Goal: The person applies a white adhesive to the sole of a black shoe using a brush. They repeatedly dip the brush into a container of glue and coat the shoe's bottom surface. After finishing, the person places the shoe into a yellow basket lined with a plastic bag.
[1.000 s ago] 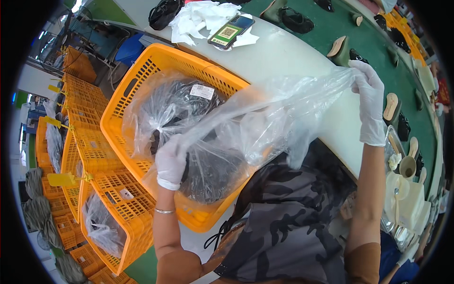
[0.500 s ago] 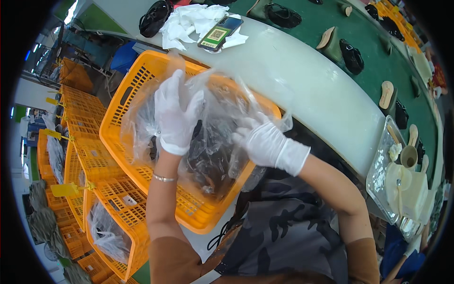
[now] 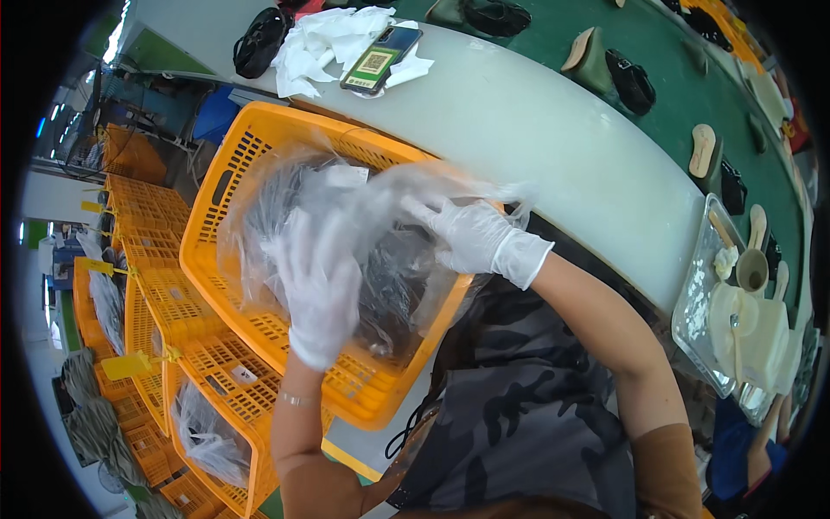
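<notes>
A yellow-orange plastic crate stands before me, holding clear plastic bags with dark contents that I cannot make out. My left hand, in a thin white glove, lies over the bags in the crate's middle, its fingers stretched out though blurred. At the crate's right side my right hand, gloved the same way, has its fingers bent round the edge of a clear plastic bag. Loose film stretches between the two hands and spills over the crate's right rim.
A pale work surface curves along a green conveyor carrying dark shoes and shoe lasts. A phone lies on white paper. Stacked yellow crates stand at left; a metal tray with a cup is at right.
My left hand has come down toward me over the bags. My right hand has shifted slightly up and left, and the film has moved with the hands. The view has shifted a little.
</notes>
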`<state>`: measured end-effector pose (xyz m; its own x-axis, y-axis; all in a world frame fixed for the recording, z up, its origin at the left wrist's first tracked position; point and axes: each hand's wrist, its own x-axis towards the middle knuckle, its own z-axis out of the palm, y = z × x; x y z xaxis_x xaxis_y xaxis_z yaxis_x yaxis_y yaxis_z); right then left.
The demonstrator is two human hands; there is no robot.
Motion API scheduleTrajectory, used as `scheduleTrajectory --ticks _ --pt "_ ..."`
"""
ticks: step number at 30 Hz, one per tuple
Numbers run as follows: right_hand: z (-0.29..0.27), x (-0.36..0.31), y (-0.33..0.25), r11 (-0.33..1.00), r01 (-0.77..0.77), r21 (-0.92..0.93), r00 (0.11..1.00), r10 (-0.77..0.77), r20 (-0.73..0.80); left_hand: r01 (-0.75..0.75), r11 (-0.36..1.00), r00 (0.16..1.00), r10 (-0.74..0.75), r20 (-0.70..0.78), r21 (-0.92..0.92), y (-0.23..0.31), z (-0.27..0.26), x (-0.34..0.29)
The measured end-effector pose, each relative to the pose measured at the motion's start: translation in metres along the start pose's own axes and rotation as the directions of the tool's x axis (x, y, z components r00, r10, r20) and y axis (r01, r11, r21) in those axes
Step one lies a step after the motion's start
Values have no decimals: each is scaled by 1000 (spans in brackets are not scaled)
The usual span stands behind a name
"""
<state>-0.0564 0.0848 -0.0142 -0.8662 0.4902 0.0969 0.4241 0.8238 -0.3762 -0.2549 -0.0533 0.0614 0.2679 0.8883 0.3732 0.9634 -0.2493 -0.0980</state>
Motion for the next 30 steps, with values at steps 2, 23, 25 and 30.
scheduleTrajectory --ticks 2,23,25,30 --pt "11 5 7 994 69 82 991 -59 -116 209 705 955 3 298 -678 19 -29 -8" --pt "19 18 -48 991 129 22 883 -125 453 288 883 954 -232 189 -370 -53 41 18" --pt "21 23 -68 974 203 97 691 -212 691 312 889 948 -267 174 -335 -73 50 23" --pt "6 -1 -97 825 265 498 681 -526 509 157 987 958 -145 249 -28 -83 66 32"
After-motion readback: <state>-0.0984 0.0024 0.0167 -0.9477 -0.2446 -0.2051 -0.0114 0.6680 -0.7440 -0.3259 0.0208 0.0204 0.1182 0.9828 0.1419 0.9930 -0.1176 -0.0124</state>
